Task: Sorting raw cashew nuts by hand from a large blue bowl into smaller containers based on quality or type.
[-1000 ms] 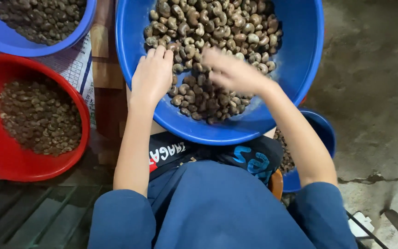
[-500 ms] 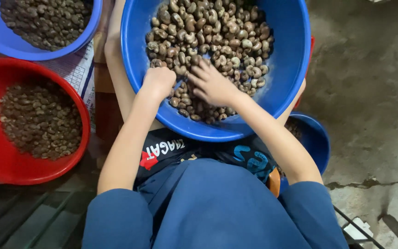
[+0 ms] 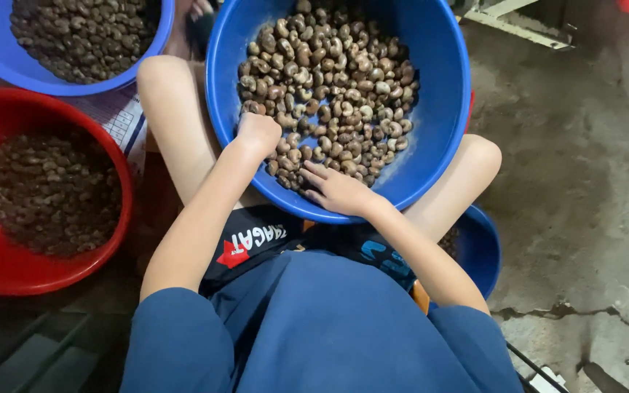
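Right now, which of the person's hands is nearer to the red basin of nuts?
Left. The left hand rests in the big blue basin on the side toward the red basin; the right hand lies farther away.

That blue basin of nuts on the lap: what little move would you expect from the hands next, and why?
Probably the left hand, curled shut among the nuts, lifts out what it has gathered. The right hand lies flat with fingers spread on the pile in the blue basin, seemingly raking nuts toward the near rim.

Soft, even light falls from above, brightest on the concrete floor right of the right hand. Dim shadow lies lower left of the left hand. Focus is sharp, without glare.
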